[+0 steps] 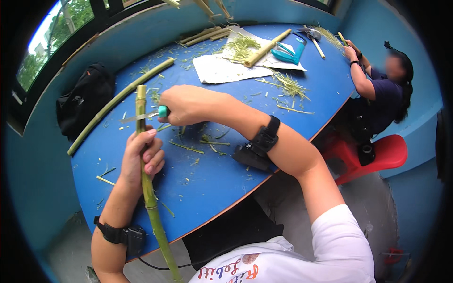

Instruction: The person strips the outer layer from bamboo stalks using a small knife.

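My left hand (143,155) is wrapped round a green bamboo stalk (153,212), which slants up from near my body past the table edge. In my right hand (181,106) is a knife (163,111) with a teal handle. Its thin blade lies across the stalk just above my left fingers, below the paler top end. How deep the blade sits in the stalk I cannot tell. Green shavings (214,141) are scattered on the blue table (198,188) under my right forearm.
A long bamboo stalk (120,104) lies along the table's left side. Farther back are white paper (226,70), a thick bamboo piece (268,48), a teal tool (290,51) and a shavings pile (289,86). At right a person (377,85) sits on a red chair (389,153), holding a stalk.
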Tool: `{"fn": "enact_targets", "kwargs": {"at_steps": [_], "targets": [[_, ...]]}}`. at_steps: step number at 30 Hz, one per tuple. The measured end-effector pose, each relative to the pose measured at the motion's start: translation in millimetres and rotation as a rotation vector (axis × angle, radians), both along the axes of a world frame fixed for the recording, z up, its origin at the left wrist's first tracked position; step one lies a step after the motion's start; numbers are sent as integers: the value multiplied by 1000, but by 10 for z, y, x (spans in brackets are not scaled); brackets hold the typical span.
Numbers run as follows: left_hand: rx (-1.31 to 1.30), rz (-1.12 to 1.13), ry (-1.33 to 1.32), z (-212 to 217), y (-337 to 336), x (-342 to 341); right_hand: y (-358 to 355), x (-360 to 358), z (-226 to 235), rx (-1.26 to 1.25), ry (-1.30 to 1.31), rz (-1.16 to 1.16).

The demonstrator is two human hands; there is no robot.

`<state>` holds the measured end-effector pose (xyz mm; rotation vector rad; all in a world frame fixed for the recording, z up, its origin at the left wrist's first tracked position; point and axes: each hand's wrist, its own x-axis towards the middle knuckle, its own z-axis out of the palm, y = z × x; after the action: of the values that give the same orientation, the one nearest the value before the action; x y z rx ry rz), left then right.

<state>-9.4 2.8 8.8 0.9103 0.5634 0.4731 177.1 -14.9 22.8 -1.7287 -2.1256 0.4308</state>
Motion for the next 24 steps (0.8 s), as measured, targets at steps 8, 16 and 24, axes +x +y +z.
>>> {"fn": "enact_targets", "kwargs": {"at_steps": [8,16,24], "targets": [[-23,-36,-49,-67,53,3,52,-17,-65,225,-219,-160],[-43,-54,-38,-106,47,67,78,79,-92,377,-229,-316],[-90,-105,-116,-142,90,113,117,109,-137,449,-243,-328]]}}
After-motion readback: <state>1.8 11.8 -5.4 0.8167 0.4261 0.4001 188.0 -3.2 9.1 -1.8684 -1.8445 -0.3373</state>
